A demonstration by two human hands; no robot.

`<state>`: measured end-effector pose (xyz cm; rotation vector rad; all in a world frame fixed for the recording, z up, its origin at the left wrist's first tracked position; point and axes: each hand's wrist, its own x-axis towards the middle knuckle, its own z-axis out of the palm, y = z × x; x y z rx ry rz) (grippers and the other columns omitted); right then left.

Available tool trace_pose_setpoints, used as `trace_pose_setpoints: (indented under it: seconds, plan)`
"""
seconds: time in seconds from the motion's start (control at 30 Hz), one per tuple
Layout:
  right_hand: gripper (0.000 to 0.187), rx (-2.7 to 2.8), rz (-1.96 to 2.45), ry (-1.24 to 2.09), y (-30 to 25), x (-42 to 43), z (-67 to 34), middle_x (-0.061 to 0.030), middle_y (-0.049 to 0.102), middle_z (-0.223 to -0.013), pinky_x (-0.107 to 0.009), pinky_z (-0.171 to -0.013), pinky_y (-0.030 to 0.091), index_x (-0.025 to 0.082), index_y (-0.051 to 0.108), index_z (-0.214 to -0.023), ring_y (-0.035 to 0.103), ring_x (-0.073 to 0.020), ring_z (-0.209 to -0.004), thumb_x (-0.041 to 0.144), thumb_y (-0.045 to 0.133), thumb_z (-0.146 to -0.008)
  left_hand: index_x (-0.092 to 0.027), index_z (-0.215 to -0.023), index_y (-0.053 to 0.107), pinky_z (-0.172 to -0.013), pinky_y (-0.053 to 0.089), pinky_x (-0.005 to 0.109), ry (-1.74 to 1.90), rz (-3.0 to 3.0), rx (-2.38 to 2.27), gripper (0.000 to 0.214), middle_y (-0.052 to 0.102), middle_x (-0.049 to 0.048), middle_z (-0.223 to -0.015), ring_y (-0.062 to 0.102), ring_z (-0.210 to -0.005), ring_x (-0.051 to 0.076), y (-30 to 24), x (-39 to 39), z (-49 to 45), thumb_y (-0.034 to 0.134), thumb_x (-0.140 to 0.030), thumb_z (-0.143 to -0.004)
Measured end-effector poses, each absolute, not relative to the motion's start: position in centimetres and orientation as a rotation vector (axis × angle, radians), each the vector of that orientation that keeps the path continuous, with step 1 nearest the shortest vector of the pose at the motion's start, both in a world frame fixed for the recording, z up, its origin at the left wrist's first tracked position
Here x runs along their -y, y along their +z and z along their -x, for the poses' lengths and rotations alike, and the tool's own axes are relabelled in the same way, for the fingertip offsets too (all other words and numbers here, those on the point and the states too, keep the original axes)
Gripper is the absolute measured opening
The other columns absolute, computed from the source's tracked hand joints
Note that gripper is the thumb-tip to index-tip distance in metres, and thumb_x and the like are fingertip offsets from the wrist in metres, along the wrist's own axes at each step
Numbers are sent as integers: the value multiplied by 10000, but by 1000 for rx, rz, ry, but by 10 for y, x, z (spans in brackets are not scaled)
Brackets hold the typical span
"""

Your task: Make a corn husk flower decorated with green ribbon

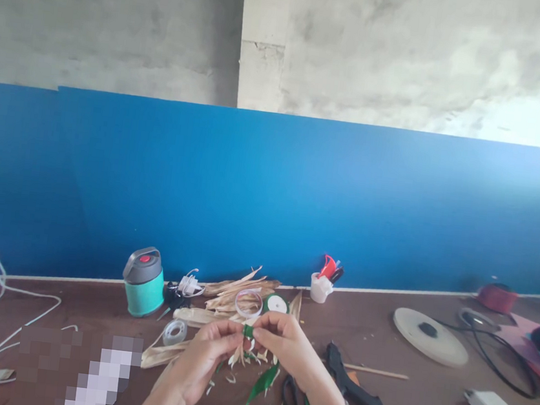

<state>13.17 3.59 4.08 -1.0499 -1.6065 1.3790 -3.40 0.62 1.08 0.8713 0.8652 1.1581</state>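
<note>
My left hand (206, 358) and my right hand (283, 344) meet over the brown table (423, 402), fingers pinched together on a small bundle of pale dried husk strips wrapped with green ribbon (248, 333). The green ribbon (261, 390) trails down from the bundle toward me between my wrists. Loose husk tips stick out below my fingers. A bracelet sits on my right wrist.
Behind my hands lie dried husks (230, 292), a green ribbon spool (276, 305), a white ribbon loop (248, 304), a tape roll (174, 332) and a teal container (144, 282). A black glue gun (351, 384), scissors (290, 393), white cup (321, 288), round disc (430, 336) and cables lie right.
</note>
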Motion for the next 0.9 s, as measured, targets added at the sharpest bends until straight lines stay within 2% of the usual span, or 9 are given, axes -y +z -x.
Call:
trace_pose_setpoints:
  seconds: [0.13,0.27,0.53,0.6,0.73,0.9]
  plan:
    - [96,1633,1039,1387,40,-37,-133,3,607,-575,-210,-514,382,132,619,-703,510,-99,-524,225,595,-707,-152,-736,664,-675,393,240,1179,-944,-942,178,681,6,-666,584,-655,140,13,-6,32,752,-285,-656]
    - [74,1673,1079,1328,36,-38,-134,27,556,-515,-202,-487,361,137,615,-686,479,-93,-489,202,584,-705,-157,-758,656,-652,393,247,1188,-1037,-1080,206,673,0,-658,580,-664,156,15,-6,30,727,-319,-653]
    - [155,1830,1132,1161,26,-37,-130,26,551,-499,-195,-473,345,155,560,-598,484,-95,-473,174,500,-740,-160,-777,659,-595,409,276,1306,-1339,-1385,193,681,30,-676,596,-627,202,3,-9,22,578,-329,-733]
    - [167,1852,1128,1128,25,-36,-129,29,550,-496,-198,-486,348,161,550,-586,485,-98,-478,164,490,-741,-170,-815,672,-631,426,299,1340,-1413,-1448,201,703,55,-740,619,-682,232,1,-9,20,565,-328,-754]
    - [155,1888,1096,1080,23,-34,-128,27,564,-527,-210,-522,359,174,537,-592,491,-107,-509,142,481,-732,-216,-808,706,-819,395,382,1432,-1567,-1539,149,717,98,-874,609,-893,304,-2,-6,18,579,-272,-756]
    - [135,1880,1080,1086,19,-35,-129,22,574,-540,-217,-543,372,181,536,-611,506,-119,-532,149,487,-732,-256,-820,701,-904,299,440,1505,-1739,-1636,162,711,85,-849,585,-895,313,-7,-3,16,554,-202,-779]
